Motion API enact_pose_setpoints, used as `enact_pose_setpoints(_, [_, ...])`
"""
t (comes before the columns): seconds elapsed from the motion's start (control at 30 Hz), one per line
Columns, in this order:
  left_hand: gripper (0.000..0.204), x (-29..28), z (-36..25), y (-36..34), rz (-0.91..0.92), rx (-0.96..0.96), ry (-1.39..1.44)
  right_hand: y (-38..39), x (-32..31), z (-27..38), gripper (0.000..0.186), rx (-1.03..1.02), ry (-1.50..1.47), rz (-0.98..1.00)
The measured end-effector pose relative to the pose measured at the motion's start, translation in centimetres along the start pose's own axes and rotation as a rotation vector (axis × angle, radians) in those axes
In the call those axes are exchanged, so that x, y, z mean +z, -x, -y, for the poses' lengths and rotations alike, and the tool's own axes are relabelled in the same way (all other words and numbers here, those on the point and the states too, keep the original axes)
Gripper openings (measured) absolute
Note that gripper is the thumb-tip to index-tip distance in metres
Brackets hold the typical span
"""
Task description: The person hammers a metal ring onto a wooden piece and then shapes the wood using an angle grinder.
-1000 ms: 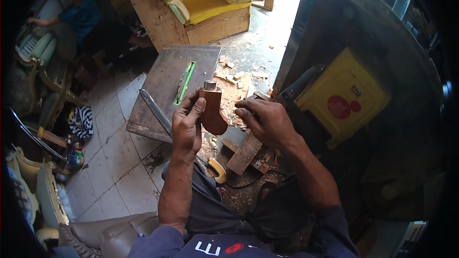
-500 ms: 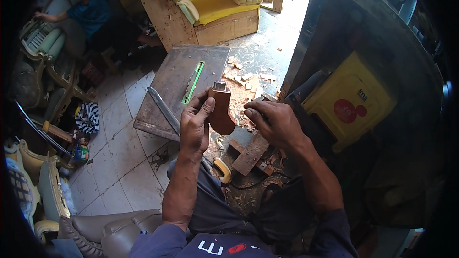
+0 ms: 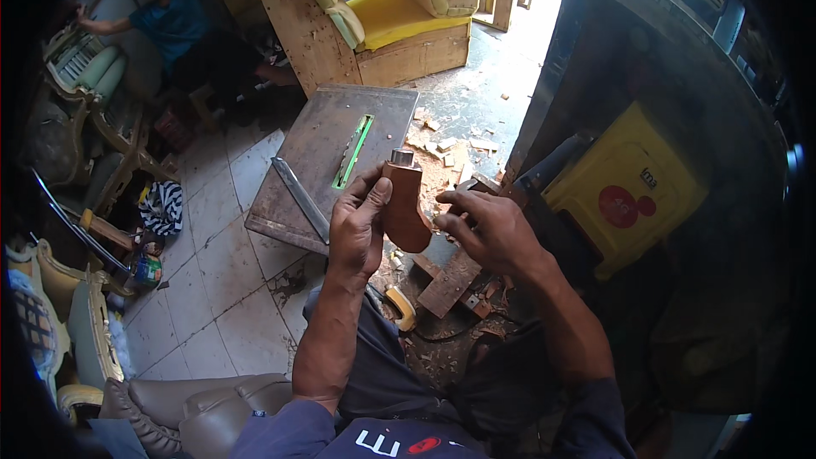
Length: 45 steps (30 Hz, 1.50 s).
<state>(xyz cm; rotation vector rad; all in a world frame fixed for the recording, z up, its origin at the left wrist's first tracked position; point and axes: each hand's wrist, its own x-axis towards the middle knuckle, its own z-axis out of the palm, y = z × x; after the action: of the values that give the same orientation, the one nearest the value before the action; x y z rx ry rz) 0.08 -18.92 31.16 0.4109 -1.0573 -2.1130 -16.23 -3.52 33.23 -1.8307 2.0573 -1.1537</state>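
Observation:
My left hand [image 3: 359, 225] is closed round a reddish-brown carved wooden piece [image 3: 406, 212], its thumb pressed flat on the side. The piece stands upright, with a squarish tenon [image 3: 402, 156] on top and a curved, bulging lower end. Just to its right, my right hand [image 3: 484, 225] hovers with bent fingers and thumb apart; nothing shows between them. Behind the wooden piece is a dark wooden saw table [image 3: 297, 153] with a toothed blade in a green-edged slot [image 3: 353, 151]. A long metal bar [image 3: 299, 201] lies along its left side.
Below my hands are a yellow saw handle [image 3: 399, 308], wood blocks [image 3: 449, 282] and scattered shavings. A yellow plastic stool [image 3: 629, 191] leans at the right. Beyond the table stands a yellow armchair frame [image 3: 382, 34]. Another person [image 3: 183, 30] sits at far left beside carved chair frames [image 3: 93, 76].
The view has shifted slightly, so most things sit a little lower and further right. My right hand's fingers have spread from a near pinch and are closer to the wooden piece.

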Motion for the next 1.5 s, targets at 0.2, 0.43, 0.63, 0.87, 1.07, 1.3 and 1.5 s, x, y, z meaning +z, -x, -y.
enact_pose_setpoints(0.2, [0.041, -0.6, 0.3, 0.1, 0.061, -0.105, 0.034, -0.1, 2.0, 1.9, 0.066, 0.182, -0.231, 0.180])
enact_pose_setpoints(0.43, [0.047, 0.0, -0.9, 0.3, 0.166, -0.100, -0.028, 0.6, 4.1, 3.4, 0.066, 0.419, -0.710, 0.042])
enact_pose_setpoints(0.63, [0.049, -0.4, -1.5, 0.3, 0.160, -0.132, -0.126, 0.8, 4.8, 5.2, 0.061, 0.587, -0.993, 0.021])
enact_pose_setpoints(0.87, [0.049, -0.4, -0.9, 0.3, 0.133, -0.146, -0.111, 1.0, 5.1, 5.1, 0.060, 0.558, -0.943, -0.005])
enact_pose_setpoints(1.07, [0.049, -0.1, -1.0, 0.4, 0.126, -0.135, -0.091, 1.1, 5.3, 4.8, 0.060, 0.510, -0.961, -0.012])
enact_pose_setpoints(1.3, [0.048, 0.1, -1.1, 0.5, 0.136, -0.128, -0.095, 1.3, 5.7, 4.3, 0.060, 0.493, -0.932, -0.014])
enact_pose_setpoints(1.5, [0.047, -0.1, -0.9, 0.4, 0.135, -0.134, -0.097, 1.4, 6.0, 4.0, 0.059, 0.460, -0.888, -0.033])
